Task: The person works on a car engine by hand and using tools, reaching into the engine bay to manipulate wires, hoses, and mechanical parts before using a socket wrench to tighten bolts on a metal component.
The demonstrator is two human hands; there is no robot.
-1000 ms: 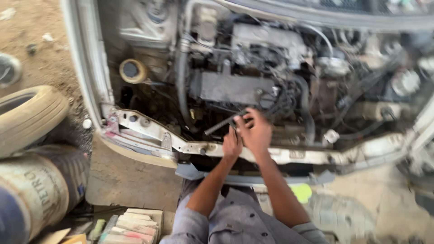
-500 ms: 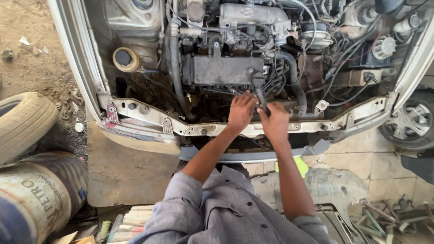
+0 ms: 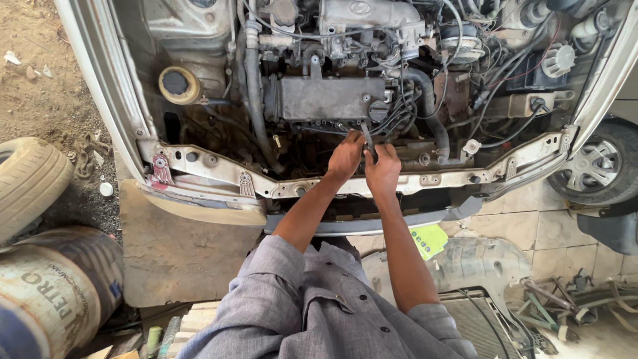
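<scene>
Someone in a grey shirt [image 3: 312, 312] is leaning over the open front of a car, both arms reaching into the engine bay. The left hand [image 3: 345, 158] and the right hand [image 3: 383, 167] are meeting just above the pale front crossbar [image 3: 219, 171], close under the dark engine block [image 3: 325, 98]. Both hands are closing around a slim dark tool [image 3: 367, 136] that is standing up between them, its upper end pointing at the block; the grip of each looks curled tight on it, though the fingers are partly hiding one another. A yellow-rimmed cap [image 3: 177, 84] is sitting off to the left in the bay. A tyre [image 3: 26, 183] and a drum [image 3: 56, 292] are lying on the ground at the left.
</scene>
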